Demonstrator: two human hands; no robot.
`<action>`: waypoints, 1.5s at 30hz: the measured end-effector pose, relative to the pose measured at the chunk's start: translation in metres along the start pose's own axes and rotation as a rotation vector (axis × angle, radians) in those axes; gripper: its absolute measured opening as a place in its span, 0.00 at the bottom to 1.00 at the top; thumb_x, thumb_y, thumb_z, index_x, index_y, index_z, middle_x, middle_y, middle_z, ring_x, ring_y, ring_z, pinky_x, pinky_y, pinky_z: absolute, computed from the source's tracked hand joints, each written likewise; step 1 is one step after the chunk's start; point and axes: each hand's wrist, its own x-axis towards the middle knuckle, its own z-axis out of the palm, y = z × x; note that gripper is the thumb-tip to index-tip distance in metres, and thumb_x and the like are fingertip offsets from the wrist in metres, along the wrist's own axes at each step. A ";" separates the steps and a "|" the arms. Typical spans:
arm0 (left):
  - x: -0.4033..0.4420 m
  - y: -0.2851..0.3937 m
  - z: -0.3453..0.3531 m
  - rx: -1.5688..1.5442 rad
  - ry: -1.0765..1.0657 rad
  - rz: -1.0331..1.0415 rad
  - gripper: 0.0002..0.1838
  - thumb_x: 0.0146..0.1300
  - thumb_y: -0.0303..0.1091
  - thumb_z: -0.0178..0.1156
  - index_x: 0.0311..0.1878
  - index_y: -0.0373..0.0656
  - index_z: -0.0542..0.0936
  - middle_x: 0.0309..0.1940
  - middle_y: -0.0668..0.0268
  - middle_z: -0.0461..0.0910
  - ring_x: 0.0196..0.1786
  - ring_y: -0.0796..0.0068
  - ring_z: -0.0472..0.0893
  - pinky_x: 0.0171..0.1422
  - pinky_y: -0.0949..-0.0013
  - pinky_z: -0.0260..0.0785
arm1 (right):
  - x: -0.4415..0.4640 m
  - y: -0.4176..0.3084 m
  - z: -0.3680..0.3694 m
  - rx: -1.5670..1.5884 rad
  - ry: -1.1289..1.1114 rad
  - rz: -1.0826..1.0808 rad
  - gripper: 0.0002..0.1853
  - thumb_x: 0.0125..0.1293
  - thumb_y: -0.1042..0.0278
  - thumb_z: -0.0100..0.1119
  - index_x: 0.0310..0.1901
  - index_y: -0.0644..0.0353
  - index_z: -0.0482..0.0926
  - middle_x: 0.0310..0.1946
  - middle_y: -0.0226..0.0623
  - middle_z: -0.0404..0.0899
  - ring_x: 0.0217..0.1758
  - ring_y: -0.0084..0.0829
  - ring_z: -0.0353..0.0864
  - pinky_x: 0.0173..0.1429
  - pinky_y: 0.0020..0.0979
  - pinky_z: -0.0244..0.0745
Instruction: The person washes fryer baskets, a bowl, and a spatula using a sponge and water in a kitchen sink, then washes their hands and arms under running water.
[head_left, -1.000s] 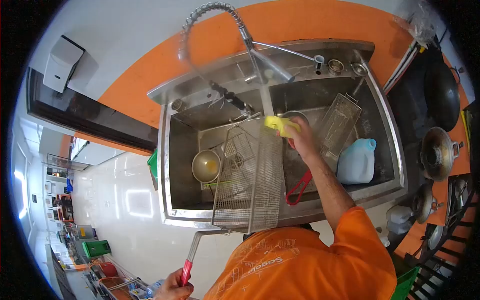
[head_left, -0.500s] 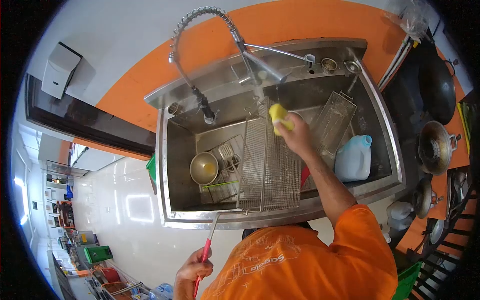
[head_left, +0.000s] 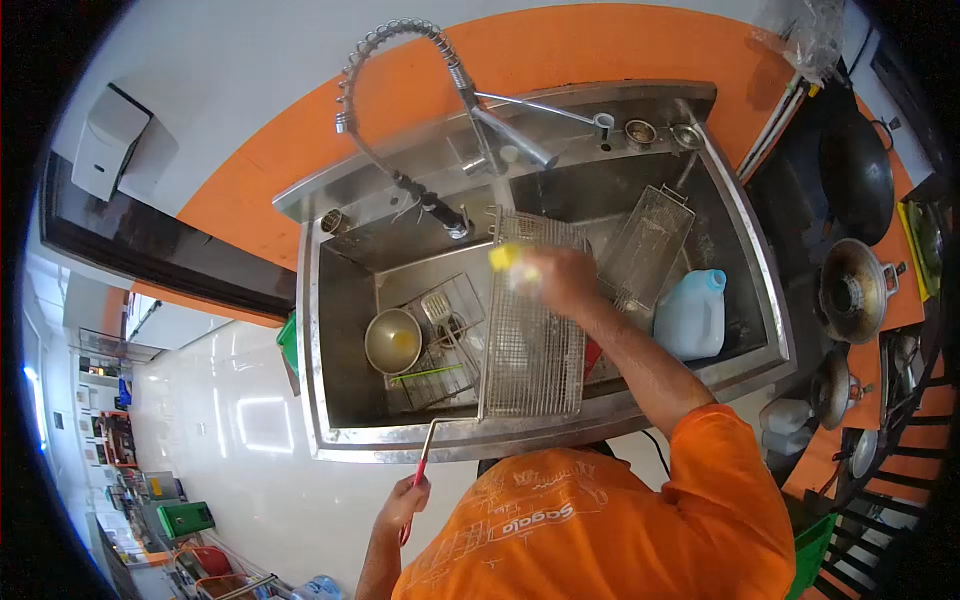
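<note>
Against half a second ago, I see the large wire basket (head_left: 530,350) turned so that one broad mesh face lies more nearly flat toward me. The yellow sponge (head_left: 503,257), which was at the basket's far right edge, is now over its far left part. The left hand (head_left: 405,502) appears a little higher in my view, and the slotted spatula (head_left: 440,312) remains in the same place in the sink.

My right hand (head_left: 562,280) is closed on the sponge, which pokes out past the fingertips; motion blur and a whitish patch hide the exact finger placement, and I can't tell how hard it presses on the mesh. My left hand is wrapped around the red handle (head_left: 421,468) of the basket, with no gap that I can make out. The basket spans the middle of the sink (head_left: 375,440), between its two basins, its near end by the front rim, and I can't tell what bears its weight.

In the left basin I have a metal bowl (head_left: 371,345) with something yellowish in it, beside a wire rack (head_left: 418,392) on which the spatula and a thin green strip (head_left: 425,374) lie. In the right basin a second wire basket (head_left: 648,245) leans toward the back, and a pale blue jug (head_left: 690,318) stands upright near the front corner; its contents I can't make out.
</note>
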 end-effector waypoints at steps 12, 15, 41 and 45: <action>0.045 -0.017 0.026 0.445 0.314 0.201 0.21 0.69 0.49 0.52 0.40 0.36 0.75 0.17 0.69 0.69 0.22 0.79 0.68 0.28 0.69 0.63 | -0.003 -0.047 0.034 -0.035 -0.058 -0.061 0.09 0.48 0.68 0.65 0.32 0.57 0.79 0.30 0.37 0.77 0.36 0.40 0.80 0.38 0.41 0.77; 0.045 -0.015 0.027 0.451 0.301 0.164 0.22 0.69 0.51 0.51 0.39 0.37 0.75 0.17 0.69 0.69 0.22 0.79 0.69 0.28 0.69 0.64 | -0.031 -0.063 0.026 -0.004 -0.216 -0.179 0.07 0.52 0.67 0.63 0.33 0.54 0.78 0.31 0.34 0.77 0.36 0.40 0.80 0.38 0.43 0.76; 0.028 0.037 0.068 0.386 0.191 0.214 0.22 0.71 0.50 0.48 0.32 0.39 0.71 0.18 0.74 0.65 0.21 0.82 0.63 0.26 0.73 0.59 | -0.042 -0.108 0.030 0.143 -0.004 -0.049 0.04 0.53 0.65 0.63 0.28 0.53 0.79 0.25 0.37 0.79 0.29 0.40 0.79 0.34 0.41 0.74; 0.039 0.022 0.066 0.354 0.157 0.227 0.21 0.71 0.52 0.49 0.34 0.41 0.71 0.17 0.75 0.64 0.21 0.84 0.62 0.25 0.74 0.56 | -0.065 -0.165 0.069 0.119 -0.158 -0.258 0.05 0.53 0.62 0.64 0.27 0.51 0.79 0.26 0.31 0.76 0.31 0.35 0.78 0.34 0.35 0.75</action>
